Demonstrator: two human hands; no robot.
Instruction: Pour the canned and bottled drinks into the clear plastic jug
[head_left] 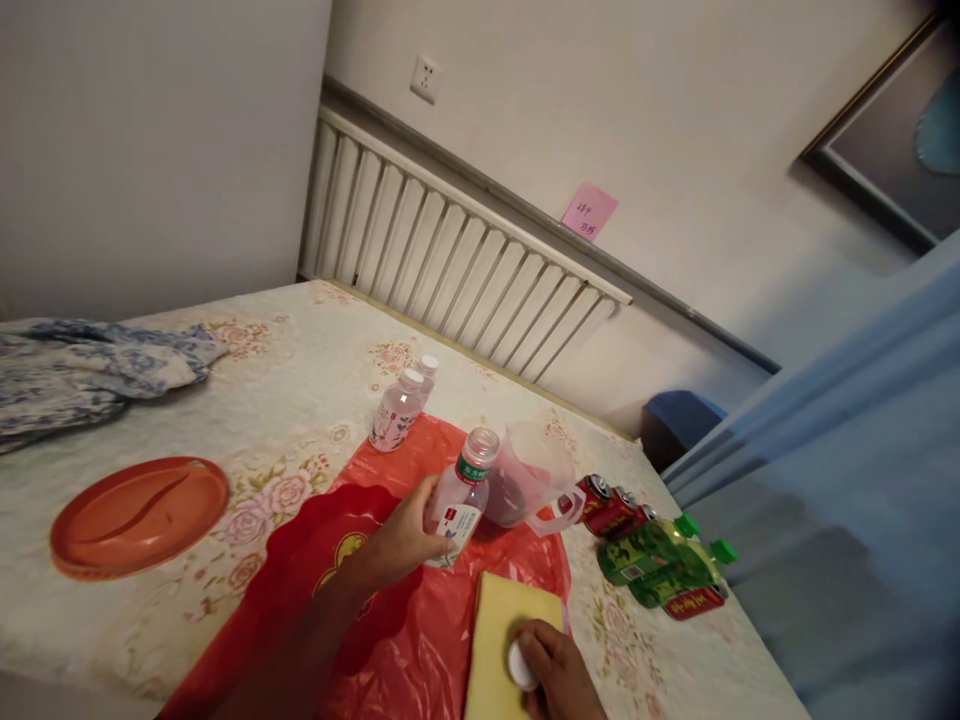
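Note:
My left hand [409, 530] is wrapped round a clear plastic bottle [463, 490] with a white, red and green label. The bottle has no cap on and stands a little tilted. A white bottle cap [521, 665] is pinched in my right hand [562, 670], over a folded yellow cloth [517, 600]. Just right of the bottle is a translucent pitcher [540, 455] with a handle; its contents are unclear. Under these lies a red plastic sheet [431, 640], with a scalloped red tray [300, 540] partly hidden by my left forearm.
Two bottles with white caps [396, 410] stand behind my left hand. Several red cans [600, 500] and green bottles [652, 560] are grouped on the right. An orange divided plate [139, 515] and a crumpled floral cloth [97, 375] lie left. A radiator [450, 250] runs behind the table.

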